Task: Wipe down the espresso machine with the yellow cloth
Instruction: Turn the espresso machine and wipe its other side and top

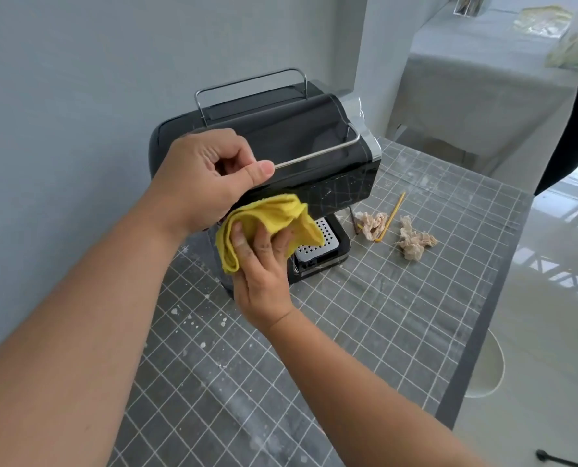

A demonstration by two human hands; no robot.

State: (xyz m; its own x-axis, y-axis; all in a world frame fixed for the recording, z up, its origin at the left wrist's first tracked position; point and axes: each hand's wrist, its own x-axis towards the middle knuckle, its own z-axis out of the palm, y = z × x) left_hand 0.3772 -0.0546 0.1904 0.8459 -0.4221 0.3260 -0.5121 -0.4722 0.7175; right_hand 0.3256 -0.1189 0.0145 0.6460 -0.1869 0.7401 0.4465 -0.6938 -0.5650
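A black espresso machine point(301, 143) with a chrome rail on top stands against the grey wall on a grid-patterned mat. My left hand point(206, 170) grips the machine's front top corner, thumb on the chrome rail. My right hand point(264, 264) holds a folded yellow cloth point(274, 220) pressed against the machine's front, just below my left hand and above the perforated metal drip tray point(324, 244). The cloth hides the part of the front panel behind it.
Two crumpled beige paper wads point(371, 224) point(415, 242) and a thin yellow stick point(390, 217) lie on the grey grid mat point(382, 315) to the right of the machine. The mat's right edge drops to a white floor. A covered table point(483, 79) stands beyond.
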